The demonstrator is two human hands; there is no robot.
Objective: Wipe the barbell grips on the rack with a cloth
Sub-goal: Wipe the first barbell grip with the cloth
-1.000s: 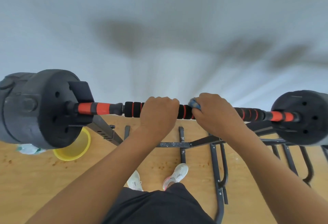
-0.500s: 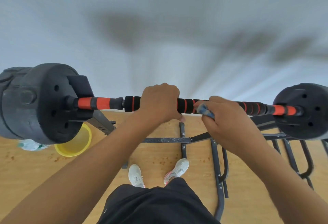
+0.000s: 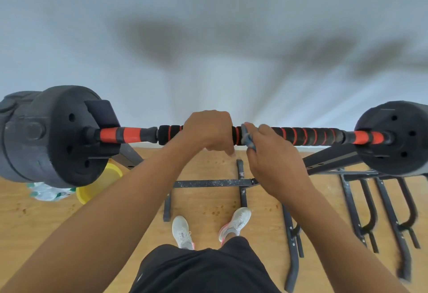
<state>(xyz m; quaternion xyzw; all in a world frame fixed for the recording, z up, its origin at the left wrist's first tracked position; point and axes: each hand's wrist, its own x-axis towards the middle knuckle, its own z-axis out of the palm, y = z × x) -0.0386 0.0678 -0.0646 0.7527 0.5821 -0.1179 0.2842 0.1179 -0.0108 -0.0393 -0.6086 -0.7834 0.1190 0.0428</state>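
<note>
The barbell (image 3: pixel 301 136) lies horizontally across the rack (image 3: pixel 328 161), with black foam grips ringed in red, orange sleeves, and a black plate (image 3: pixel 58 137) at each end. The left hand (image 3: pixel 208 130) is wrapped around the grip left of center. The right hand (image 3: pixel 271 153), just right of it, pinches a blue cloth (image 3: pixel 247 138) against the grip.

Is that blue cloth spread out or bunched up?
Bunched up. The cloth shows only as a small crumpled wad, pinched in the right hand against the bar.
</note>
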